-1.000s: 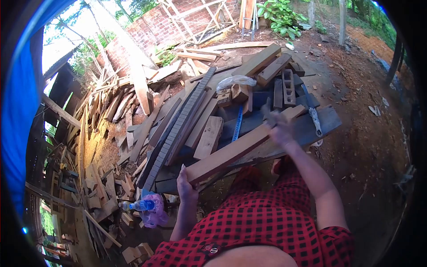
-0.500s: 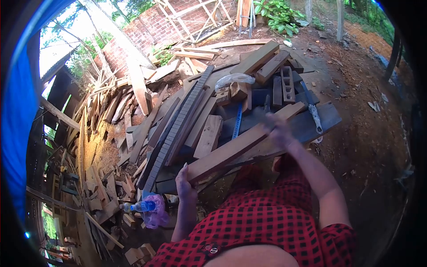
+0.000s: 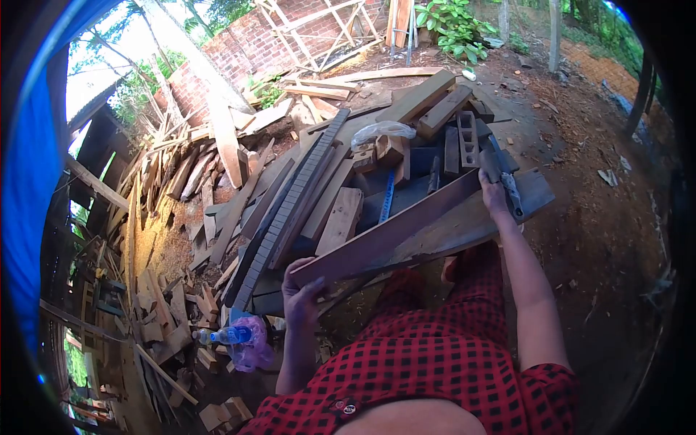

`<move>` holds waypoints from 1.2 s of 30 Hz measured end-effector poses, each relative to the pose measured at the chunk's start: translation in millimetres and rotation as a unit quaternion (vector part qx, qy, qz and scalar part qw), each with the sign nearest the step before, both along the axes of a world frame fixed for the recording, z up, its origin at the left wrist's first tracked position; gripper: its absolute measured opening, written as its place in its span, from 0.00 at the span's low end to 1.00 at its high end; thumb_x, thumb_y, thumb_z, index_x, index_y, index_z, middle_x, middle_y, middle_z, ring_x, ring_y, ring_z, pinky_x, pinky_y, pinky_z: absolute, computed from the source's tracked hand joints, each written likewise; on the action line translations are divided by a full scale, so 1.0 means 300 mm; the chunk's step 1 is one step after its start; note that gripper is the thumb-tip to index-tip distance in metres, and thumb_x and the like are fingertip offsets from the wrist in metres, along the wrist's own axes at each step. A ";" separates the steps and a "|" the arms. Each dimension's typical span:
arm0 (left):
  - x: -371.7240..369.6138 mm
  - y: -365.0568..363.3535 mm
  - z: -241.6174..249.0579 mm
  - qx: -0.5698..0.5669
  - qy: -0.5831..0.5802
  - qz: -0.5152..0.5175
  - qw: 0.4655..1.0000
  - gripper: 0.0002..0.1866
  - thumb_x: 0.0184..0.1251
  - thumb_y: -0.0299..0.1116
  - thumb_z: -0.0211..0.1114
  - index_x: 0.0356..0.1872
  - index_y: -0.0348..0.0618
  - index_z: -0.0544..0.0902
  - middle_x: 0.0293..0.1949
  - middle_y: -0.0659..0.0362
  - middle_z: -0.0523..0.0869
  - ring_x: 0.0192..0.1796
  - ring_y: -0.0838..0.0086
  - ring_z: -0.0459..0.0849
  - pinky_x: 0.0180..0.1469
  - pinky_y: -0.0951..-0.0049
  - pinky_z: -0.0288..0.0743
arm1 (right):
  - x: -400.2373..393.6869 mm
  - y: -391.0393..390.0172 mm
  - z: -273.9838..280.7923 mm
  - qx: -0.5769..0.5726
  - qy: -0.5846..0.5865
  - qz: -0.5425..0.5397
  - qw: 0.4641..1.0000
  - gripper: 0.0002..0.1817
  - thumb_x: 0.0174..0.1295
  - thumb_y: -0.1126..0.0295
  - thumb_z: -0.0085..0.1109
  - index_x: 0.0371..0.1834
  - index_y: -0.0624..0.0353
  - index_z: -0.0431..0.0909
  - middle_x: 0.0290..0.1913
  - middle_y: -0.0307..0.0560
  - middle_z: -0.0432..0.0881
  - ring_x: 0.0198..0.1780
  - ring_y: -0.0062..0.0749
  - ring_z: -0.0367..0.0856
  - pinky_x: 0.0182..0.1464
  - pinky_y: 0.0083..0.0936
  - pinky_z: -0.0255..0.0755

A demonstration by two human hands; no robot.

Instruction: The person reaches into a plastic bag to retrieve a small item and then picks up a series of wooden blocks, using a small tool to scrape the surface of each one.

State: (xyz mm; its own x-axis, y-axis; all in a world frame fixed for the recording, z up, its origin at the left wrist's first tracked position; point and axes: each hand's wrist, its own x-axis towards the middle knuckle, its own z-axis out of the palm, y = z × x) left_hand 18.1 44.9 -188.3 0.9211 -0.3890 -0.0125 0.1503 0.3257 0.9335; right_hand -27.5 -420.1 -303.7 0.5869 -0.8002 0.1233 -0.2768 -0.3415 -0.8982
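Note:
A long wooden board [image 3: 384,238] is held slantwise over the workbench, a broad brown face turned toward me. My left hand [image 3: 301,293] is closed round its near left end, thumb on the face. At the far right end my right hand [image 3: 494,194] grips the board, its fingers partly hidden behind the wood. A grey, blurred shape just above that hand cannot be made out. Close to the board's far edge is a dark rod-like piece [image 3: 434,175]. The dark plank of the workbench [image 3: 533,194] lies below the board.
A ridged strip [image 3: 290,210] and wooden blocks [image 3: 339,221] lie left of the board. Behind are a blue-marked strip [image 3: 388,196], a holed block [image 3: 467,138] and a clear plastic bag [image 3: 383,130]. A bottle [image 3: 232,335] with a pink bag hangs at lower left, near scrap wood [image 3: 163,319].
The board has been turned so a broader, darker face shows. My right hand has moved right, from the board's upper side to its far end. My left hand's grip has shifted slightly.

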 end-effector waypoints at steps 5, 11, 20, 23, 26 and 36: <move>0.042 -0.006 0.132 0.131 -0.381 -0.007 0.915 0.21 0.45 0.20 0.71 0.44 0.41 0.82 0.46 0.53 0.80 0.47 0.69 0.81 0.49 0.69 0.76 | -0.004 0.015 0.041 0.051 -0.130 0.009 0.990 0.31 0.68 0.45 0.45 0.62 0.59 0.71 0.63 0.59 0.72 0.65 0.52 0.67 0.66 0.38 0.57; 0.018 0.012 0.150 0.261 -0.462 -0.012 0.847 0.19 0.39 0.21 0.71 0.39 0.39 0.82 0.46 0.53 0.78 0.49 0.65 0.79 0.49 0.68 0.74 | -0.049 0.152 0.183 -0.245 0.180 0.027 0.952 0.30 0.67 0.44 0.44 0.60 0.57 0.73 0.60 0.55 0.74 0.61 0.47 0.72 0.64 0.46 0.57; -0.015 0.011 0.118 0.363 -0.527 0.074 0.765 0.20 0.43 0.23 0.69 0.42 0.39 0.77 0.45 0.51 0.76 0.45 0.59 0.80 0.45 0.66 0.77 | -0.075 0.770 0.450 -0.264 -0.019 0.427 0.864 0.26 0.66 0.51 0.49 0.63 0.52 0.70 0.59 0.50 0.74 0.64 0.42 0.68 0.67 0.46 0.53; -0.030 0.004 0.126 0.352 -0.522 0.091 0.771 0.21 0.43 0.24 0.70 0.43 0.39 0.77 0.45 0.51 0.77 0.45 0.58 0.81 0.45 0.66 0.77 | -0.081 0.848 0.414 -0.361 -0.100 0.428 0.822 0.29 0.66 0.50 0.49 0.67 0.50 0.65 0.62 0.49 0.72 0.64 0.40 0.69 0.66 0.44 0.53; -0.010 0.030 0.105 0.365 -0.530 0.079 0.762 0.23 0.43 0.24 0.70 0.45 0.39 0.77 0.45 0.51 0.78 0.45 0.58 0.81 0.45 0.65 0.78 | -0.075 0.744 0.412 -0.285 -0.105 0.465 0.832 0.25 0.64 0.53 0.54 0.61 0.51 0.71 0.60 0.46 0.75 0.63 0.38 0.70 0.65 0.45 0.53; -0.009 0.037 0.082 0.355 -0.560 0.067 0.745 0.23 0.40 0.25 0.73 0.45 0.42 0.82 0.42 0.53 0.80 0.42 0.63 0.82 0.41 0.68 0.78 | -0.055 0.032 0.027 -0.190 0.154 0.007 0.970 0.24 0.62 0.51 0.56 0.55 0.56 0.76 0.44 0.56 0.84 0.47 0.52 0.82 0.50 0.40 0.75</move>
